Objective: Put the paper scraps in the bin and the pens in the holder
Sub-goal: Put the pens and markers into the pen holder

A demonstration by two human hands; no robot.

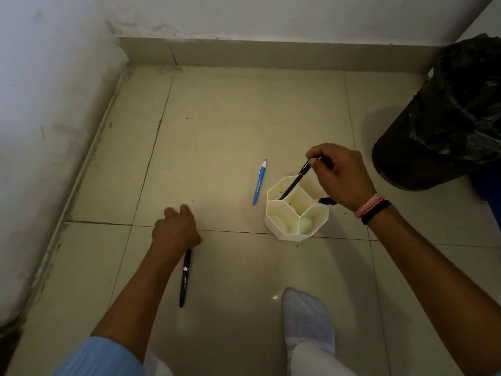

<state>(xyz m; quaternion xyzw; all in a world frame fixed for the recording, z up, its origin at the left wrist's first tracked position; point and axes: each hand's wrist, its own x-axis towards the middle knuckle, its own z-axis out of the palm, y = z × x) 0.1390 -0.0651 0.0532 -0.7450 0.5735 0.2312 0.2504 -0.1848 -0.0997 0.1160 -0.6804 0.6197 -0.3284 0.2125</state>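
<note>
The right hand (343, 176) pinches a black pen (294, 183) in closed fingers (311, 160), its tip inside a rear compartment of the white holder (296, 210). The left hand (176, 226) rests fingers curled on the floor (217, 131), over the end of a 2nd black pen (185, 278); whether it grips is unclear. A blue pen (259, 181) lies just left of the holder, the bin (444, 118) far right.
</note>
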